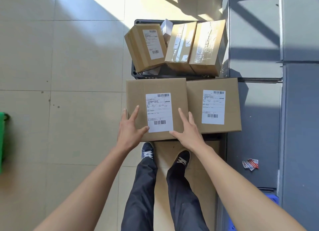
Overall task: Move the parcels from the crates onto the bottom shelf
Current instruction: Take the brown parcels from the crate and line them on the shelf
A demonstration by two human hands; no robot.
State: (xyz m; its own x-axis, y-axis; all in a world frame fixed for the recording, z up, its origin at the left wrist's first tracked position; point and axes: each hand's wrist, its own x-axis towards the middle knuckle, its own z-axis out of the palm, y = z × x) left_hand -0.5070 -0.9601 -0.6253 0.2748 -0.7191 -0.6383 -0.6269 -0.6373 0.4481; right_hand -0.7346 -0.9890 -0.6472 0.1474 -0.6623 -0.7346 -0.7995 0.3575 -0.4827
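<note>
Fingers spread wide, the left hand and right hand are pressing flat on the top face of a labelled cardboard parcel, left fingertips curling over its nine o'clock edge; neither hand is closing around it. A second labelled parcel is lying touching it at three o'clock. At twelve o'clock, three more boxes are leaning in a dark crate on the tiled floor. At six o'clock, the person's dark shoes are standing just beside the parcel
</note>
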